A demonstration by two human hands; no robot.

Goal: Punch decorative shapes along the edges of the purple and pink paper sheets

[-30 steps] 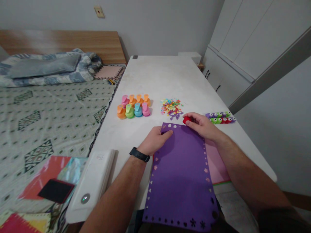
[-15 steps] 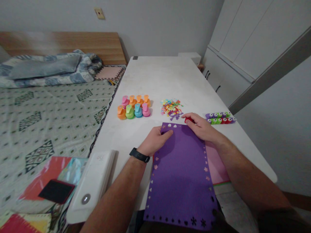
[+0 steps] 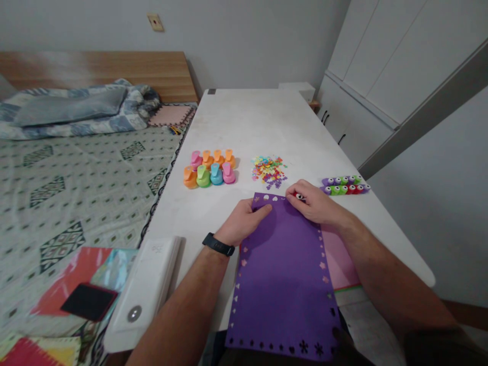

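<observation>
A purple sheet [image 3: 282,274], with small shapes punched along its edges, lies over the table's near end and hangs past it. Its upper left corner is gripped by my left hand [image 3: 246,219], thumb on top. At the far edge, toward the right corner, my right hand [image 3: 314,203] closes around a small red craft punch [image 3: 298,196], mostly covered by the fingers. Just beyond the sheet lies a pile of colourful punched-out shapes [image 3: 269,170], purple ones nearest. Under the sheet, a pink sheet [image 3: 339,259] shows at the right.
Large craft punches [image 3: 209,170] stand in two rows at left on the white table [image 3: 259,122]. Small purple, green and red punches [image 3: 345,186] are lined up at right. A white device [image 3: 147,290] sits along the left edge, beside a bed [image 3: 95,188] with a phone-like dark object [image 3: 88,301].
My right hand has brought the red punch nearer, onto the sheet's far edge, and its fingers have closed more around it. My left hand stays on the sheet.
</observation>
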